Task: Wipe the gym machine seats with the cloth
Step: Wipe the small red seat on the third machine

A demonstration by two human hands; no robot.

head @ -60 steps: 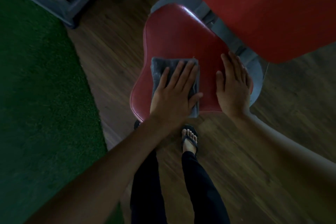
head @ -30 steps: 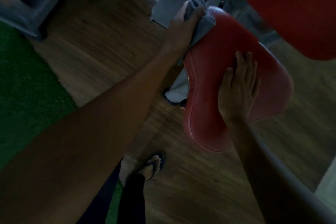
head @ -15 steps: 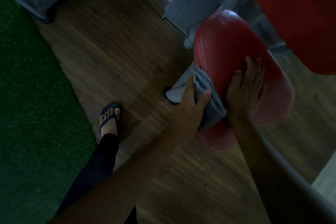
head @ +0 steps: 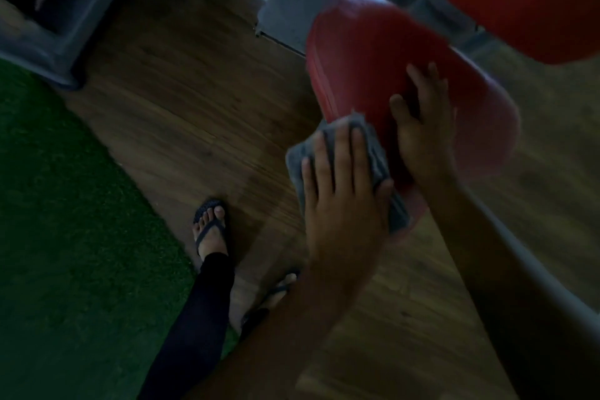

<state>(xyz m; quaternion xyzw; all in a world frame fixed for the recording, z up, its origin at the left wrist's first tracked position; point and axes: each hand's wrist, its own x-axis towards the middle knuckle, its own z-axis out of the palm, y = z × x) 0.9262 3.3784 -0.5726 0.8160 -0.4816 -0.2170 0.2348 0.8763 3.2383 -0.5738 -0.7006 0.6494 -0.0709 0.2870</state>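
Since half a second ago the cloth (head: 376, 153) has slid a little up the near left edge of the red seat (head: 367, 55), left hand (head: 341, 204) flat on it, fingers straight, thumb hooked round its right edge. Right hand (head: 422, 130) lies open and flat on the seat top just beside it, steadying. Judgement: keep the palm pressing evenly, follow the rim round in overlapping passes, and keep the cloth folded. Both arms reach forward and down over the wooden floor (head: 194, 107).
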